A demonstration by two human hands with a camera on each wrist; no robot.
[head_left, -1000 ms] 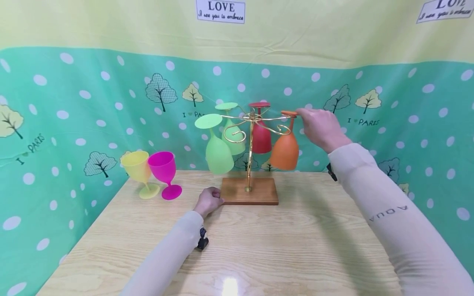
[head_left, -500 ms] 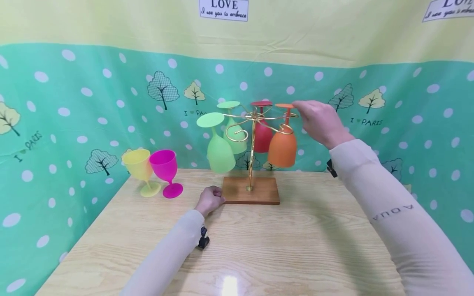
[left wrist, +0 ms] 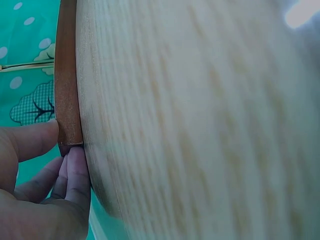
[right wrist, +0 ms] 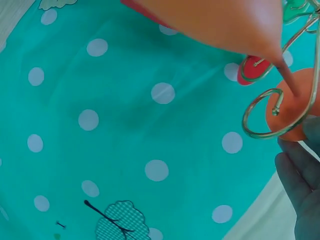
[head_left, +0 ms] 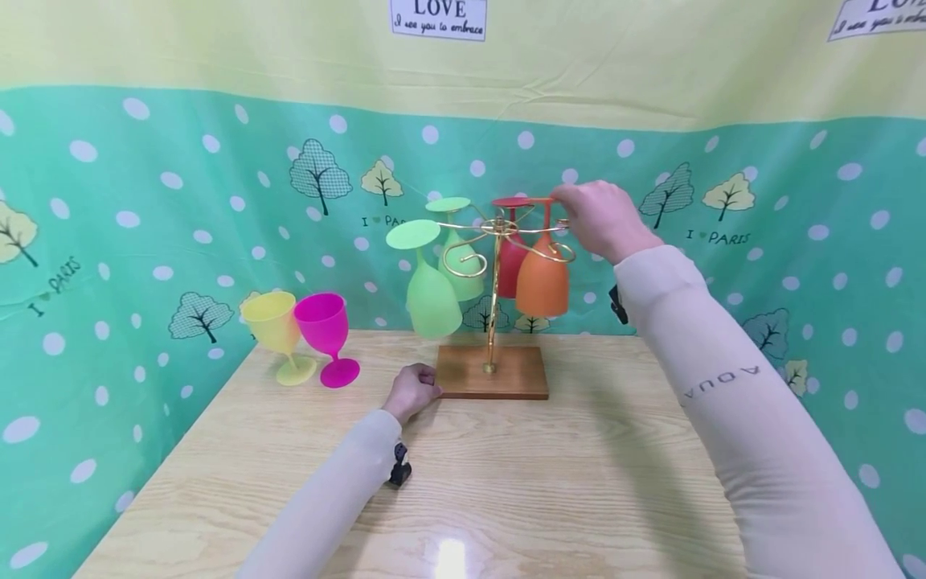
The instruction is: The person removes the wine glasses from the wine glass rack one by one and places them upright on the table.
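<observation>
Orange cup, head view: the orange cup (head_left: 542, 281) is upside down at the right of the wire rack (head_left: 499, 227); over the last second it has moved in toward the post (head_left: 495, 301) and straightened – by my reading, nearly hung.
Right hand: the right hand (head_left: 600, 217) grips the cup's foot (head_left: 537, 199).
Left hand: the left hand (head_left: 412, 392) pinches the wooden base (head_left: 521, 378) by its left end, near the middle of the table's (head_left: 542, 498) back edge – unchanged.
Other cups: front green cup (head_left: 434, 305), rear green cup (head_left: 473, 288) and red cup (head_left: 509, 269) hang; yellow cup (head_left: 271, 322) and pink cup (head_left: 321, 322) stand near the table's back-left corner.
Base, left wrist view: thumb at its upper edge, fingertips against its end.
Foot, right wrist view: held between thumb and fingers beside a wire curl (right wrist: 246, 122); whether the stem (right wrist: 289, 82) is seated, I can't tell.
</observation>
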